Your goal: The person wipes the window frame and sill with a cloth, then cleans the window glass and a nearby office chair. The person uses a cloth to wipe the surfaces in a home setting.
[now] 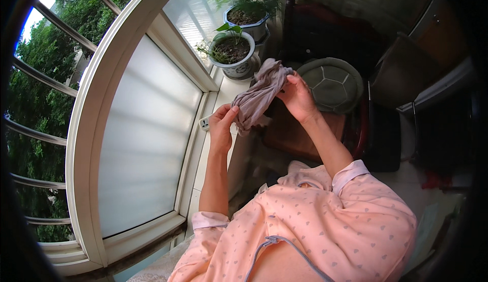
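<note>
A crumpled grey-mauve cloth [261, 93] is stretched between my two hands in the middle of the head view. My left hand [223, 123] pinches its lower left end between thumb and fingers, above the tiled window sill. My right hand [298, 94] grips its upper right end, in front of a round grey-green cushion with pale lines [331, 83]. The cloth hangs in loose folds, and the fingertips behind it are partly hidden.
Beyond the cloth, a potted plant [233, 55] and a second one [248, 19] stand by the window. A white power socket [204, 123] lies on the sill [202, 163] beside my left hand. Frosted window panes [152, 137] rise at left; a dark wooden chair [328, 22] stands at right.
</note>
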`<state>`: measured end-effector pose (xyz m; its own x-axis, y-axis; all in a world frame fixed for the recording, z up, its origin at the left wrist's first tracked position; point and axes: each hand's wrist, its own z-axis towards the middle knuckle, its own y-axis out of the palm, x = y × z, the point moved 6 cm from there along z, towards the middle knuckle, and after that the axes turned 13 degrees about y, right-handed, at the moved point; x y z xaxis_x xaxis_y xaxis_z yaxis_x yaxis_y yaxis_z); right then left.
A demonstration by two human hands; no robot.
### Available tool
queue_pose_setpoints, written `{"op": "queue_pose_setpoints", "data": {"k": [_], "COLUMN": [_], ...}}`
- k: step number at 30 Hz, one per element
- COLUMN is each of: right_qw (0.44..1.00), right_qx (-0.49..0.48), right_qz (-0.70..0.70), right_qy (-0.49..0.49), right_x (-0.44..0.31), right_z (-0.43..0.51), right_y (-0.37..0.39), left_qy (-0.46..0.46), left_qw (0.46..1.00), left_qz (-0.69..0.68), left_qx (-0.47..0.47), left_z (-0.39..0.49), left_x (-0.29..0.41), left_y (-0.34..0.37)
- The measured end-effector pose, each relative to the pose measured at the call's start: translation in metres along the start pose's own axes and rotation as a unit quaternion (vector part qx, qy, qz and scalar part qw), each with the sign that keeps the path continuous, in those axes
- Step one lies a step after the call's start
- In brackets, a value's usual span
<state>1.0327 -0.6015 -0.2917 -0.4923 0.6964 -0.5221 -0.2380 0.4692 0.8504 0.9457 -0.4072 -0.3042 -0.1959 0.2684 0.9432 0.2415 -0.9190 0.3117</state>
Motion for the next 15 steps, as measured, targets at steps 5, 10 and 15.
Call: {"op": "queue_pose_setpoints", "data": {"k": [5, 10, 15], "right_qw": [0.988, 0.925, 0.938], "right_qx": [0.068, 0.121, 0.135], "right_qz": [-0.112, -0.296, -0.225], "right_qy": [-0.088, -0.206, -0.225], "right_x": [-0.045, -0.094, -0.142], "right_z": [-0.018, -0.033, -0.036], "right_y": [-0.004, -0.003, -0.022], "left_qy": [-0.001, 0.079, 0.118], "left_qw": [0.998, 0.996, 0.99], "left_qz": [0.048, 0.045, 0.044], "left_qx": [-0.038, -0.01, 0.061], "left_z": [0.005, 0.024, 0.042], "left_x": [-0.002, -0.001, -0.008], "left_y": [0.026, 0.045, 0.057]}}
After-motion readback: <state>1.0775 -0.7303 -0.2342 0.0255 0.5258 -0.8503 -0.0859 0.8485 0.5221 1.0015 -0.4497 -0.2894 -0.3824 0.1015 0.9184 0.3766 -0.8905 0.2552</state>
